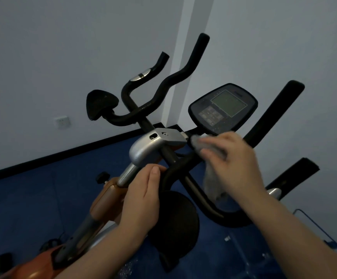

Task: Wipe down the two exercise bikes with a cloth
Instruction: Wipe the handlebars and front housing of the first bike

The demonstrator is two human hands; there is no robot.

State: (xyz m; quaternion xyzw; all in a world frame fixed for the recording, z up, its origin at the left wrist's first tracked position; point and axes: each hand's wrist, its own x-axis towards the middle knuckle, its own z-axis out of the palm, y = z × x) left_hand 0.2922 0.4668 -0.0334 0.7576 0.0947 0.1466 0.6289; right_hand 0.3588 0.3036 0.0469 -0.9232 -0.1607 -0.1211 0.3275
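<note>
head view looked down over an orange exercise bike (107,196) standing on a blue floor (22,198) beside pale walls (63,47). the left hand (141,200) was wrapped around the silver post (126,175) under the grey bracket (153,147), thumb lying along the top, fingers curled out of sight behind it. the right hand (232,164) pinched a grey cloth (212,178) and pressed its upper end against the black bar just below the console (223,107); the rest of the cloth hung down under the palm, blurred. the console's greenish screen (229,103) faced up, tilted, with a pad of buttons (211,115) at its lower left. black handlebars (163,83) curved up toward the corner of the room, one carrying a shiny metal strip (141,75). a black elbow pad (100,103) sat at the left end of the bars, and a larger round black pad (175,224) lay low between the forearms. a white wall socket (62,122) showed above the dark skirting (63,154). whether a second bike was in view could not be told.
</note>
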